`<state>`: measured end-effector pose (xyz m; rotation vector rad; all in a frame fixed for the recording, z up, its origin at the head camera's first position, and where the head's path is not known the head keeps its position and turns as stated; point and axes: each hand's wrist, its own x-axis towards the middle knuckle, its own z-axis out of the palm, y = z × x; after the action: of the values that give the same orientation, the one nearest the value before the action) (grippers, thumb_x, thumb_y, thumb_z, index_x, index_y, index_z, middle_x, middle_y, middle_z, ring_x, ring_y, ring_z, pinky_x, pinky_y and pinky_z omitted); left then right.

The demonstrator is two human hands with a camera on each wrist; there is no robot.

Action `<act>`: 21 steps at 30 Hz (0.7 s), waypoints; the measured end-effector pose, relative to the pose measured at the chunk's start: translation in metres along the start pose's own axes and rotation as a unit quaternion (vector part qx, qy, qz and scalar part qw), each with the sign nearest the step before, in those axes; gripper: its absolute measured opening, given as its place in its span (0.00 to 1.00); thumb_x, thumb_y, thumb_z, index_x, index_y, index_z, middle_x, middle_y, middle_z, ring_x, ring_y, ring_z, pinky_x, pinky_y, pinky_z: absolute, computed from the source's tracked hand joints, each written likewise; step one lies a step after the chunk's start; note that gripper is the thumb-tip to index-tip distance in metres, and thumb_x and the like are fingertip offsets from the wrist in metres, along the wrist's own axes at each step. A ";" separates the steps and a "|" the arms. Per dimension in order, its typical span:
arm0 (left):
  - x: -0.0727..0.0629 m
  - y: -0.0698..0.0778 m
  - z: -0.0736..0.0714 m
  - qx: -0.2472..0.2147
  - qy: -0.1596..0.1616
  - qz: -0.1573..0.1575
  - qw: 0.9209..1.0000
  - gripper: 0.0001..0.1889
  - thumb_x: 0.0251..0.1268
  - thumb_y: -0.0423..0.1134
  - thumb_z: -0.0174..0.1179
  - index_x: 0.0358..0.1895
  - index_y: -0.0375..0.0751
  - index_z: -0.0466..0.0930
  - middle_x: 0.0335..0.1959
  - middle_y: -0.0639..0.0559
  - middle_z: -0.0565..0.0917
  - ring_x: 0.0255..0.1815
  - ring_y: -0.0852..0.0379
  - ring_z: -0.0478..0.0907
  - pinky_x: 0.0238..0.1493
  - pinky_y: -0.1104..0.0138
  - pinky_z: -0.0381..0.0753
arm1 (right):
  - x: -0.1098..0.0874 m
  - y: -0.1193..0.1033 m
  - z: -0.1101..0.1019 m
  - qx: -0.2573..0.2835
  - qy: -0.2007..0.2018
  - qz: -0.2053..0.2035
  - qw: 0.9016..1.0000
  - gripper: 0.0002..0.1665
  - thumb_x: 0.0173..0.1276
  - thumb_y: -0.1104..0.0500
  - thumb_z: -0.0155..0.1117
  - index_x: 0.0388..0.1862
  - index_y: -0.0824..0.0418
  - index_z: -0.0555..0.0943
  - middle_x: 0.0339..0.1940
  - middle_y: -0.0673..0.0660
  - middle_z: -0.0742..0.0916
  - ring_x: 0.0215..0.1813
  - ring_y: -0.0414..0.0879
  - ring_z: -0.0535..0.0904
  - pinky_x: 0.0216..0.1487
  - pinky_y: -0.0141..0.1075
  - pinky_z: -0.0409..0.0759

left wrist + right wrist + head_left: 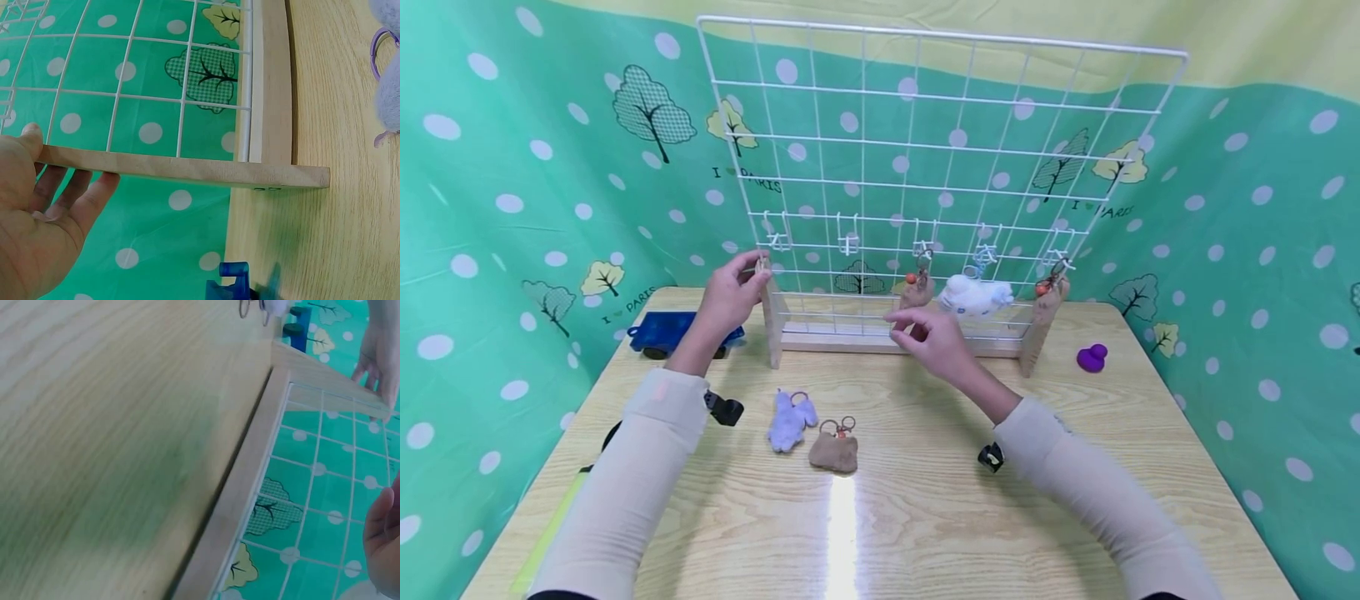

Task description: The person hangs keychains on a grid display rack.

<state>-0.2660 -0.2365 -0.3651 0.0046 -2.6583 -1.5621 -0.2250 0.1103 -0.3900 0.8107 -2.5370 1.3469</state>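
wire rack (pixel 906 187) stands on the tabletop (pixel 962 533), its white grid (pixel 940 35) set between pale wooden side posts (pixel 772 329), plush keychains (pixel 976 297) hanging from white hooks (pixel 848 244); the left hand (pixel 733 290) pinches one post, the right hand (pixel 936 342) hovers before the grid, fingers loosely bent.

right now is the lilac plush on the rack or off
Off: the lilac plush lies on the table, in front of the rack.

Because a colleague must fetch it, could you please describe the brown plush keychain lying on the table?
On the wooden table stands a large white wire rack. In front of its left half, the brown plush keychain lies just right of the lavender plush keychain. Of these two, only it is brown, with a wide, low body.
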 end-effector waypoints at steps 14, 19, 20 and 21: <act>-0.002 0.000 0.000 -0.004 -0.001 0.001 1.000 0.28 0.79 0.55 0.51 0.77 0.55 0.65 0.78 0.41 0.65 0.79 0.41 0.64 0.68 0.45 0.78 | 0.001 -0.002 0.037 0.016 -0.096 -0.017 0.995 0.14 0.69 0.64 0.69 0.53 0.62 0.87 0.38 0.57 0.91 0.29 0.36 0.81 0.32 0.29 0.85; -0.002 0.000 -0.001 -0.003 0.001 0.001 1.000 0.28 0.79 0.54 0.51 0.77 0.54 0.65 0.78 0.41 0.66 0.78 0.41 0.65 0.67 0.46 0.78 | 0.001 -0.003 0.052 0.027 -0.146 -0.015 0.989 0.15 0.69 0.63 0.69 0.54 0.61 0.87 0.37 0.55 0.91 0.31 0.35 0.81 0.33 0.28 0.85; -0.002 0.001 -0.001 -0.003 0.000 0.001 1.000 0.28 0.79 0.55 0.51 0.77 0.54 0.65 0.78 0.41 0.65 0.78 0.41 0.65 0.68 0.45 0.78 | 0.001 -0.002 0.055 0.031 -0.158 -0.015 0.987 0.15 0.69 0.63 0.69 0.54 0.61 0.87 0.37 0.55 0.91 0.31 0.34 0.81 0.33 0.28 0.85; -0.002 0.001 -0.001 -0.003 0.000 0.001 1.000 0.28 0.79 0.55 0.51 0.77 0.54 0.65 0.78 0.41 0.65 0.78 0.41 0.65 0.68 0.45 0.78 | 0.001 -0.001 0.057 0.033 -0.169 -0.014 0.985 0.15 0.69 0.64 0.69 0.54 0.60 0.87 0.37 0.54 0.91 0.32 0.34 0.81 0.34 0.28 0.85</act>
<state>-0.2636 -0.2368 -0.3633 0.0009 -2.6527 -1.5683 -0.2192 0.0631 -0.4223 1.1744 -2.7258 1.3952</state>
